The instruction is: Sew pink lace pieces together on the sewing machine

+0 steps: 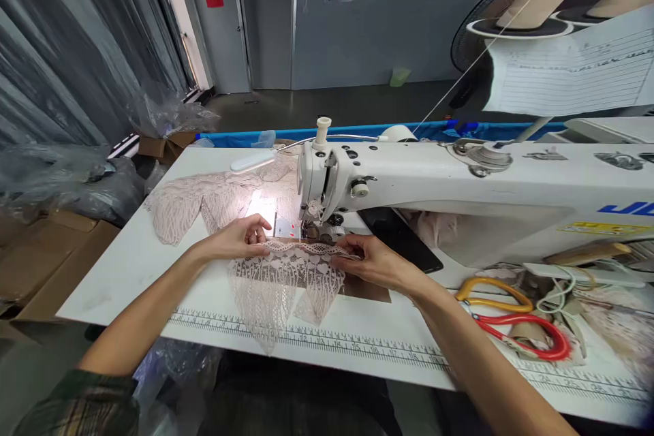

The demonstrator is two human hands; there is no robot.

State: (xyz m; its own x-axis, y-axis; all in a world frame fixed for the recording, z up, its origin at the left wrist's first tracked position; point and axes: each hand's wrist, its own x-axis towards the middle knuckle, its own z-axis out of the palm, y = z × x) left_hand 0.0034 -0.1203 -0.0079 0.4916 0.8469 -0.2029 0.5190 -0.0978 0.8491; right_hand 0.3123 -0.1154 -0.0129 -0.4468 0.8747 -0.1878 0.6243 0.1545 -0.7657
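Note:
A strip of pale pink lace trim (286,272) with pointed, fringed scallops lies in front of the needle area of a white sewing machine (409,174). My left hand (238,237) pinches the trim's upper edge at its left end, thumb on top. At the right end, my right hand (375,260) grips the same edge between thumb and fingers. The trim's upper edge runs just in front of the presser foot (310,230), and its points hang toward the table's front. A brown flat piece (368,288) lies partly under the trim. More lace (199,197) spreads behind my left hand.
A dark phone (401,238) lies under the machine arm. Yellow-handled scissors (493,294) and red-handled scissors (526,335) rest at right among lace scraps. A printed ruler (357,344) runs along the table's front edge. Cardboard boxes (56,259) and plastic bags stand at left.

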